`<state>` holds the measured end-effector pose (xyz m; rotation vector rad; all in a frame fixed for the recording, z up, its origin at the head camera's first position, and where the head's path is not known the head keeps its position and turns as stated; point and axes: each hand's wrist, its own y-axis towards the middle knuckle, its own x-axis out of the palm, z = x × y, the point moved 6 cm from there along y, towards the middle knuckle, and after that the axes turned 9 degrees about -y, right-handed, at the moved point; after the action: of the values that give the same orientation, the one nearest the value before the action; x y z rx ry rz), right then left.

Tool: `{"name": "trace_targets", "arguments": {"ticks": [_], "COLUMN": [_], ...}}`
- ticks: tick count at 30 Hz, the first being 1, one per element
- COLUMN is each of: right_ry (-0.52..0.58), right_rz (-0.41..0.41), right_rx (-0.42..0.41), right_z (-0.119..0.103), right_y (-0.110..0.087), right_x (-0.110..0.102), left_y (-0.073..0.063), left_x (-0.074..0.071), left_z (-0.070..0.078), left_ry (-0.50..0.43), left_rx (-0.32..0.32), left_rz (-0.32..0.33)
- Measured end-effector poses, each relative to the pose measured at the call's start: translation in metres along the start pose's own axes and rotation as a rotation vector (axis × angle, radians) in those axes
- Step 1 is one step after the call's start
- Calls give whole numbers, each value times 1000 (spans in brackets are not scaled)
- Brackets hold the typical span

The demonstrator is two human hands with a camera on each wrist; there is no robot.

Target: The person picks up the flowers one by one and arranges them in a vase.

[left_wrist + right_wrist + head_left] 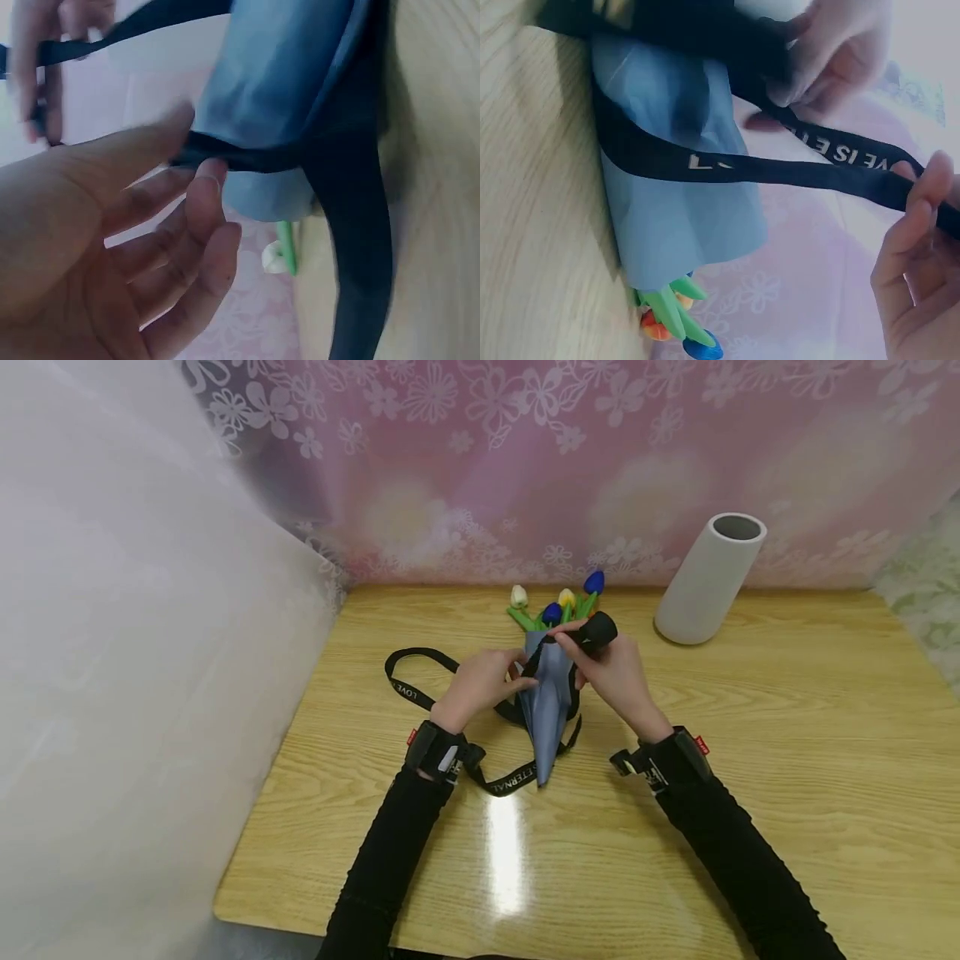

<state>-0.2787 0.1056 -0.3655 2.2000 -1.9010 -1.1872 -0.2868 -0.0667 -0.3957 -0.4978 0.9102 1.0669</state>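
A bouquet of artificial tulips [594,582] in white, yellow and blue lies on the table, its stems wrapped in a blue-grey paper cone [552,697]. Printed black ribbon [405,691] crosses the wrap and trails in loops on the tabletop. My left hand [483,681] pinches a stretch of ribbon against the wrap's left side. Above the flower end, my right hand [611,672] pinches a further stretch, with a black rolled bundle [600,631] beside its fingers. The right wrist view shows the lettered ribbon [802,172] drawn taut between wrap and right fingertips.
A tall white vase [708,581] with a slanted shape stands at the back right of the wooden table [787,777]. Behind it hangs a pink flowered cloth [480,468]. A white sheet [135,652] borders the left side.
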Motion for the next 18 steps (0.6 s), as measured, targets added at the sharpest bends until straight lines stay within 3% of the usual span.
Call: {"name": "trace_targets", "arguments": {"ticks": [2, 4, 7, 9, 11, 13, 18], "right_ry": [16, 9, -82, -101, -70, 35, 387], "right_rz": [-9, -70, -190, -223, -178, -85, 198], "right_rx": [17, 77, 158, 193, 194, 203, 210], "right_z": [1, 7, 15, 17, 15, 8, 7], "right_y": [0, 0, -2, -4, -4, -5, -14], "right_x": [1, 5, 13, 13, 5, -11, -60], "left_y": [0, 0, -3, -6, -8, -7, -1], "left_x": [0, -6, -18, -23, -25, -23, -2], "left_z": [1, 6, 24, 37, 47, 50, 39], "left_ry": [7, -20, -120, -170, -217, -250, -196], "left_rx": [16, 72, 219, 317, 363, 364, 242], "left_rz": [36, 134, 276, 313, 304, 267, 91]}}
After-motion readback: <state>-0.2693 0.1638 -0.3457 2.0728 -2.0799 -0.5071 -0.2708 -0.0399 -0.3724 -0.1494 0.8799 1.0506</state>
